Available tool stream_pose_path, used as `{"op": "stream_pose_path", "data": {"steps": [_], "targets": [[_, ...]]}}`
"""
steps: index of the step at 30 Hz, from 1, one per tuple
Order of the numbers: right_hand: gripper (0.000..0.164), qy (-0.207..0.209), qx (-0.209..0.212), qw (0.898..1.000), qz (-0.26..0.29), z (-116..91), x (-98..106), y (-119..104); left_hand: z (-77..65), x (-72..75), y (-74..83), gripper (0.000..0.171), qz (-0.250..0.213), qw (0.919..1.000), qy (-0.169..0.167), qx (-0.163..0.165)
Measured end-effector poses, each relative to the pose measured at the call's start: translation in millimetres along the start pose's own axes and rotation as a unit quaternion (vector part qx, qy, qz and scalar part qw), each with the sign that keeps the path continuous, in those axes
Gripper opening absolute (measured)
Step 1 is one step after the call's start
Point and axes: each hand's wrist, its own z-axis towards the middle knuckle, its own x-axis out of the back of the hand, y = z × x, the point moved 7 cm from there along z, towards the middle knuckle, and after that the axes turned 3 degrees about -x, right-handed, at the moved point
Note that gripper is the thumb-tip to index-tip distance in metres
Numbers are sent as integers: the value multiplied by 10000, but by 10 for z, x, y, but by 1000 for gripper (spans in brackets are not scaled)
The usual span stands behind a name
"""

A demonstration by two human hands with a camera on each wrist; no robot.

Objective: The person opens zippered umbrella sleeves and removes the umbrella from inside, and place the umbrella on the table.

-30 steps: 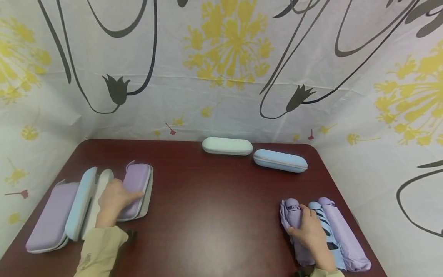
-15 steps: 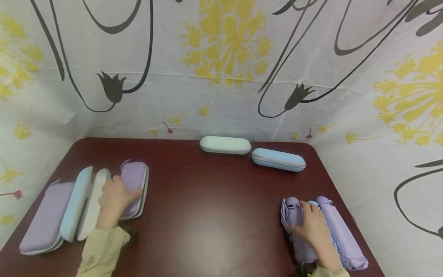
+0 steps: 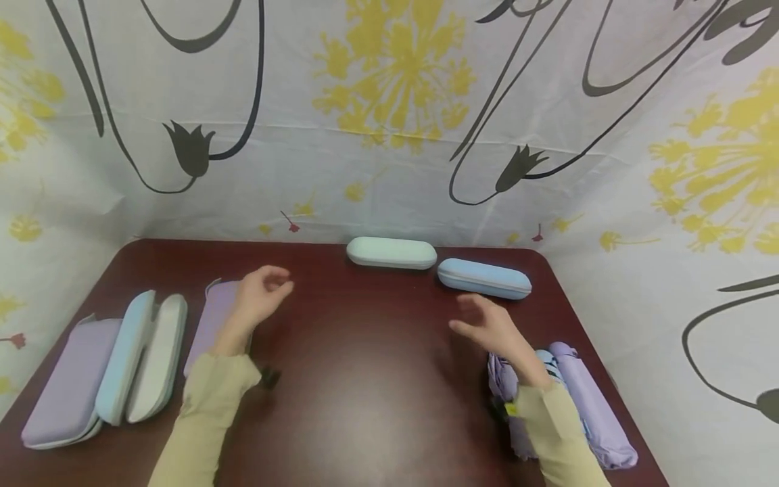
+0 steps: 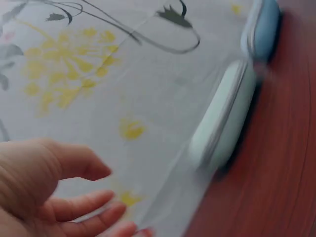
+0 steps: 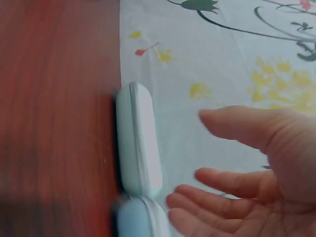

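My left hand [image 3: 258, 297] is in the air above the far end of a purple zip case [image 3: 213, 318], its fingers apart and holding nothing. The left wrist view shows the thumb and loosely bent fingers with a gap between them. My right hand [image 3: 491, 326] hovers in front of a light blue zip case [image 3: 483, 279], also holding nothing. Beside that case, at the table's back edge, lies a mint green zip case [image 3: 391, 253]. Both back cases also appear in the wrist views, apart from the fingers.
Left on the dark red table [image 3: 365, 379] lie another purple case [image 3: 73, 379], a light blue case [image 3: 126, 358] and a whitish case [image 3: 159, 358]. At right, folded umbrellas lie side by side: purple [image 3: 593, 406], blue, and a purple one partly behind my right sleeve.
My left hand has left the purple case and moved up and right. My right hand has come off the umbrellas and moved forward and left. The view has shifted slightly.
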Motion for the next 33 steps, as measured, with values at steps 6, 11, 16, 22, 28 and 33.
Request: {"op": "stream_pose_path", "data": {"steps": [6, 11, 16, 22, 28, 33], "targets": [[51, 667, 42, 9954, 692, 672, -74, 66, 402, -517, -74, 36, -2662, 9560, -399, 1169], [51, 1198, 171, 9887, 889, 1087, -109, 130, 636, -798, -139, 46, -3756, 9030, -693, 1967], [54, 1084, -329, 9862, 1205, 1330, -124, 214, 828, -970, -165, 51, -3922, 8893, -720, 2239], [59, 630, -1077, 9783, 1654, 1527, -208, 302, 959, -1137, -120, 57, -3941, 8873, -729, 2282], [61, 408, -1714, 9721, 1550, 1649, -323, 363, 996, -1314, -112, 60, -3706, 8899, -633, 2584], [53, 350, -1962, 9725, 1203, 1737, -331, 353, 1044, -1404, -70, 60, -3561, 8952, -578, 2617]]}}
